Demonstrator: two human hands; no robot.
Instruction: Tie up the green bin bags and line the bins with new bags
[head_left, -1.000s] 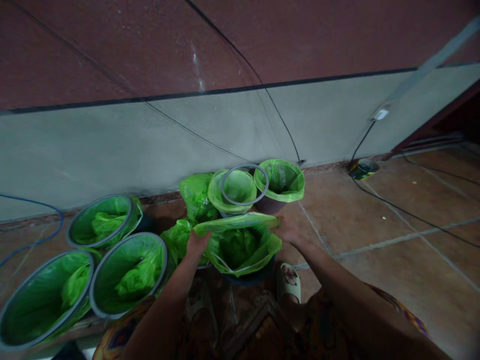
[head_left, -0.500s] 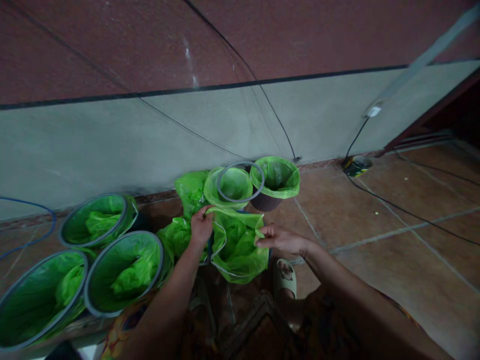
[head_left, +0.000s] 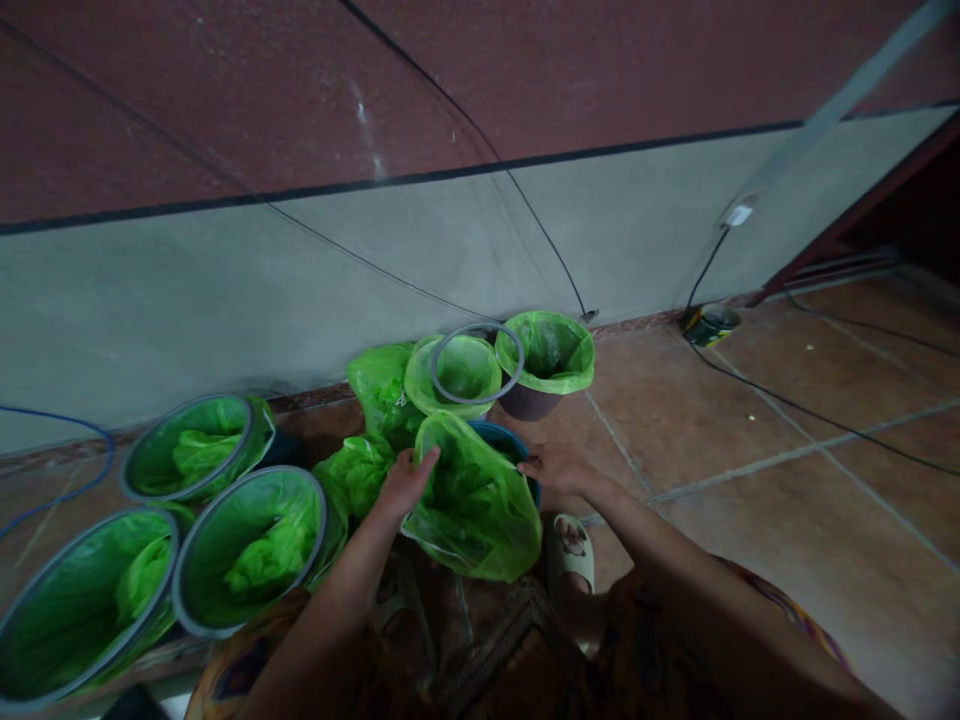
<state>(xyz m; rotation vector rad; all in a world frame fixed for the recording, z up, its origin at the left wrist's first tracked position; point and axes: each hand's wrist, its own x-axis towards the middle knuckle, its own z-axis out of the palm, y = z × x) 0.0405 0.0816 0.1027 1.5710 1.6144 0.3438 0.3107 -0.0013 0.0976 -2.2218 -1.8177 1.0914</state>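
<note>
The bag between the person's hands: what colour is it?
The bag is bright green; the head view shows it best.

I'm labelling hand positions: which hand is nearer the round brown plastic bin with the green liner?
Right. The right hand is just in front of the brown bin; the left hand is farther off, to its front left.

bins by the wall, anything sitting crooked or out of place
The gray ring looks askew: in this view it overlaps two lined bins instead of framing one opening, unlike the similar rings at left.
</note>
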